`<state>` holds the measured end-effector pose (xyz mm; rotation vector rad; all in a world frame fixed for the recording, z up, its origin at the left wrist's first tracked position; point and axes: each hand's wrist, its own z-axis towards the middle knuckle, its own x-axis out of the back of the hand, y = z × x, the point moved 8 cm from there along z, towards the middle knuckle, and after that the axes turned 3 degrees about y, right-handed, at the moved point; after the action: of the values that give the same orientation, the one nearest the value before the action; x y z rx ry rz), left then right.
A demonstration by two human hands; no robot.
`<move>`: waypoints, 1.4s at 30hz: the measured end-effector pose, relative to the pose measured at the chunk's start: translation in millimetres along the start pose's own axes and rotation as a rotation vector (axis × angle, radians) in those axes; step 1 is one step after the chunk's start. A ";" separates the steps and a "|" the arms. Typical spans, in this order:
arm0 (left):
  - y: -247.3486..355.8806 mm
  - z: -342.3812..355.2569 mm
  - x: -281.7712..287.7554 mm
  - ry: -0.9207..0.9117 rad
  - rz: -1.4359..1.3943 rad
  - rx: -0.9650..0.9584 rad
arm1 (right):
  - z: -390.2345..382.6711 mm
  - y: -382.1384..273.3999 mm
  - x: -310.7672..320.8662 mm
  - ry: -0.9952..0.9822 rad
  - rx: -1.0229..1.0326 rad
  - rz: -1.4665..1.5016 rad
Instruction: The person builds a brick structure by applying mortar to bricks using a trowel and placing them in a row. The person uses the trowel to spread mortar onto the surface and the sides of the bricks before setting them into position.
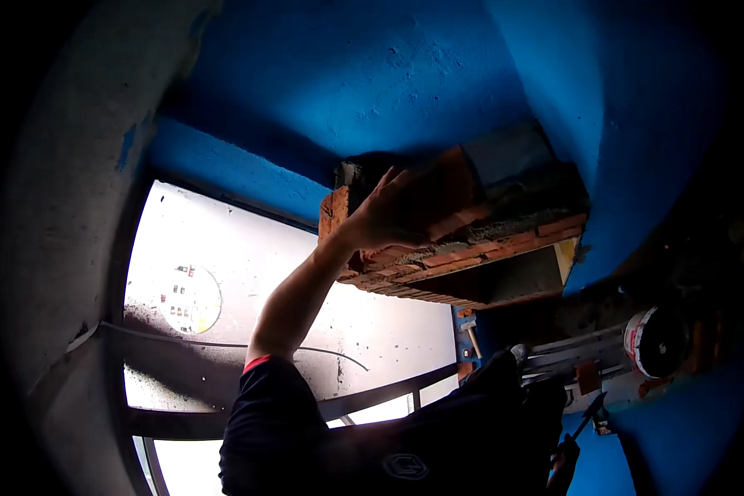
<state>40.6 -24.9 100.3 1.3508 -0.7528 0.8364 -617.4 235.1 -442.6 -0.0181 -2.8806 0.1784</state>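
Observation:
My left hand (379, 217) is raised to the top of a brick structure (471, 252), its fingers and thumb around the near end of a reddish brick (442, 194). The brick lies on the upper course, beside a grey, mortar-covered part (512, 153) against the blue wall. Rough mortar shows along the joints below it. Down at the lower right, my right hand (564, 456) is closed around a dark, long-handled tool (588, 416); its head is too dark to name. Shadow hides much of the fingers of that hand.
A large bright window (289, 306) with dark frames stands at left, crossed by a thin cable (223, 341). Below the structure are a hammer (471, 337), a loose brick (588, 377) and a round bucket (658, 342). Blue walls (388, 74) close in behind.

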 end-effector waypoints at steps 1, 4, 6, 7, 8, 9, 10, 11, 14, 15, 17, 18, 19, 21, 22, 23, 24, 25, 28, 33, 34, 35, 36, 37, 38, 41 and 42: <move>-10.6 2.4 -7.1 -0.058 0.229 0.023 | -3.0 -0.6 -3.8 0.000 0.006 -0.004; -41.5 -1.4 -14.3 -0.108 0.448 0.060 | -10.2 -4.5 -13.4 0.004 0.034 -0.008; -62.3 -8.9 -18.3 -0.100 0.432 0.082 | -17.1 -5.3 -14.4 0.006 0.050 -0.010; -69.4 -13.6 -20.5 -0.103 0.413 0.111 | -17.3 -7.3 -13.3 0.024 0.060 -0.011; -75.7 -17.9 -21.7 -0.107 0.395 0.140 | -19.3 -5.0 -13.8 0.028 0.066 -0.010; -78.3 -21.5 -22.5 -0.109 0.386 0.133 | -22.2 0.0 -15.6 0.034 0.069 -0.010; -78.7 -26.8 -22.5 -0.113 0.359 0.137 | -24.3 2.3 -14.7 0.038 0.076 -0.010; -79.7 -31.0 -22.8 -0.116 0.332 0.142 | -26.7 6.3 -15.4 0.041 0.080 -0.012; -87.4 -41.9 -26.1 -0.127 0.350 0.189 | -31.3 8.0 -15.6 0.044 0.103 -0.020; -87.2 -43.8 -27.2 -0.127 0.342 0.190 | -32.3 6.5 -14.7 0.046 0.112 -0.028; -78.7 -42.9 -26.9 -0.160 0.360 0.227 | -36.0 7.9 -15.8 0.055 0.123 -0.030; -80.4 -43.3 -28.5 -0.160 0.352 0.226 | -37.4 7.3 -15.9 0.056 0.133 -0.034; -80.7 -42.6 -29.7 -0.156 0.360 0.198 | -38.2 3.8 -13.5 0.059 0.143 -0.038; -83.4 -44.5 -30.0 -0.153 0.364 0.172 | -41.9 1.2 -15.3 0.064 0.162 -0.047; -85.9 -46.1 -28.8 -0.149 0.365 0.170 | -43.0 0.0 -16.2 0.065 0.170 -0.052; -87.5 -47.8 -28.1 -0.145 0.366 0.168 | -44.8 -0.1 -16.1 0.064 0.178 -0.057; -88.1 -49.6 -27.7 -0.145 0.361 0.168 | -46.6 0.1 -16.1 0.068 0.188 -0.064; -87.5 -50.8 -26.2 -0.154 0.359 0.173 | -47.1 -0.3 -17.3 0.066 0.199 -0.069; -90.8 -51.7 -26.6 -0.165 0.329 0.195 | -48.7 0.3 -16.9 0.064 0.240 -0.087; -90.9 -59.0 -26.9 -0.195 0.315 0.219 | -108.9 -20.8 -41.3 0.209 0.381 -0.004; -90.1 -57.9 -26.4 -0.200 0.319 0.220 | -128.1 -35.8 -47.5 0.216 0.388 -0.001; -89.2 -57.0 -26.9 -0.208 0.325 0.222 | -139.6 -48.8 -57.7 0.156 0.441 -0.066; -86.6 -55.5 -26.8 -0.204 0.321 0.218 | -146.2 -57.0 -63.6 0.095 0.494 -0.132; -83.6 -54.5 -25.5 -0.200 0.333 0.214 | -146.6 -60.7 -60.4 0.095 0.498 -0.132; -82.0 -54.0 -24.6 -0.195 0.345 0.210 | -146.2 -69.5 -63.5 -0.002 0.558 -0.163; -82.1 -52.1 -17.3 -0.152 0.208 0.098 | -182.7 -103.8 -87.1 -0.161 0.749 -0.318; -85.8 -57.5 -7.8 -0.152 0.219 0.107 | -221.7 -123.5 -96.6 -0.102 0.823 -0.409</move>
<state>109.5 29.1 44.9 1.4564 -0.9998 0.9654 -467.5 136.4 -238.8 0.7275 -2.6000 1.2650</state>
